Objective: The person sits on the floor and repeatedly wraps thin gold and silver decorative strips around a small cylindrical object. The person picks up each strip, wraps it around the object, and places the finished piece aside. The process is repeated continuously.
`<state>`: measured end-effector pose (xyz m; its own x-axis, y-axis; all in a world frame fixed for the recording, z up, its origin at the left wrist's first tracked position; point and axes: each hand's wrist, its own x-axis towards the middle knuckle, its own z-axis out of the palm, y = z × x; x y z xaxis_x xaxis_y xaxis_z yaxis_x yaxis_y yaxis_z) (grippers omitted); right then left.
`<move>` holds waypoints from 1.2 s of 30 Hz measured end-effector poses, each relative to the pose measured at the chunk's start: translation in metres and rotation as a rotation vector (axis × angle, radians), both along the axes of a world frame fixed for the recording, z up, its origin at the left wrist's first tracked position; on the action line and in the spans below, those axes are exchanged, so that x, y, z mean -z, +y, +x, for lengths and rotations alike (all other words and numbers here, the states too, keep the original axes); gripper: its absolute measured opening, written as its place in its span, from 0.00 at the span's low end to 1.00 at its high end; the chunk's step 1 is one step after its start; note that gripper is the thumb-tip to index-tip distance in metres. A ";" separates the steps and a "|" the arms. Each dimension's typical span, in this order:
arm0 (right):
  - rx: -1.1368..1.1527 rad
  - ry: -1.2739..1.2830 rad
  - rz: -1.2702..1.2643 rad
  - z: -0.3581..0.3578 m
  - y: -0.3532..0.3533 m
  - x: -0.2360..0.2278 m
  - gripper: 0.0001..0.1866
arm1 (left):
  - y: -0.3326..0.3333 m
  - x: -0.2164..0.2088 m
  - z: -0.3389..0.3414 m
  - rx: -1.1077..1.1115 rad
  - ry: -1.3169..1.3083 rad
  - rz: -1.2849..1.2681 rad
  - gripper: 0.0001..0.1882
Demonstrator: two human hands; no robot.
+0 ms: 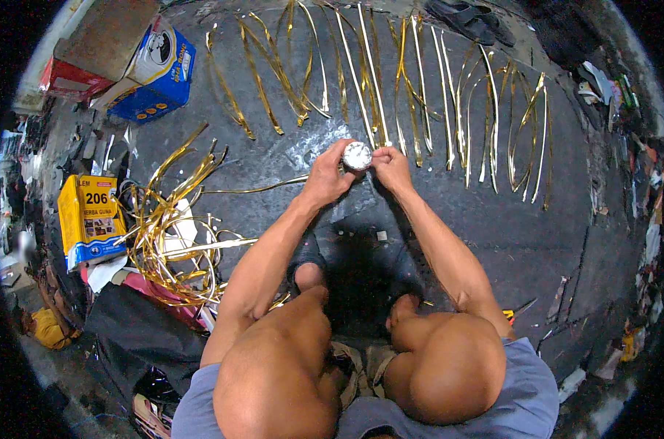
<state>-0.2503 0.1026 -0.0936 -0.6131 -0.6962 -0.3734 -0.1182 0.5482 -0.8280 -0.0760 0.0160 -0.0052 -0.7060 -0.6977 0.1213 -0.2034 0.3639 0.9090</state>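
A small round can (357, 156) with a whitish, smeared top is gripped at its left side by my left hand (330, 175), thumb and fingers curved around it. Against the can's right edge, my right hand (392, 167) has its fingers pinched together; whatever is between them is hidden. Just beyond that hand lie the near ends of long, thin gold and silver strips (369, 80), spread in a row across the dark mat (507, 241). A whitish stain (314, 146) marks the mat beside my left hand.
A tangled heap of gold strips (175, 241) lies to the left, beside a yellow tin (91, 219). An open blue-and-white carton (156, 73) stands at the far left. Dark sandals (471, 20) rest at the far edge. An orange-handled tool (518, 312) lies by my right knee.
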 end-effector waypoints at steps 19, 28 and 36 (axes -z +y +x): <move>0.199 -0.934 -1.027 -0.127 0.136 -0.394 0.20 | -0.004 -0.003 0.013 0.057 -0.058 -0.082 0.33; 0.216 -0.250 -0.946 -0.238 -0.059 -0.394 0.06 | -0.032 -0.006 0.157 -0.552 -0.343 -0.406 0.32; 0.468 -0.394 -1.189 -0.275 -0.028 -0.309 0.04 | -0.057 0.004 0.320 -0.628 -0.977 -0.579 0.18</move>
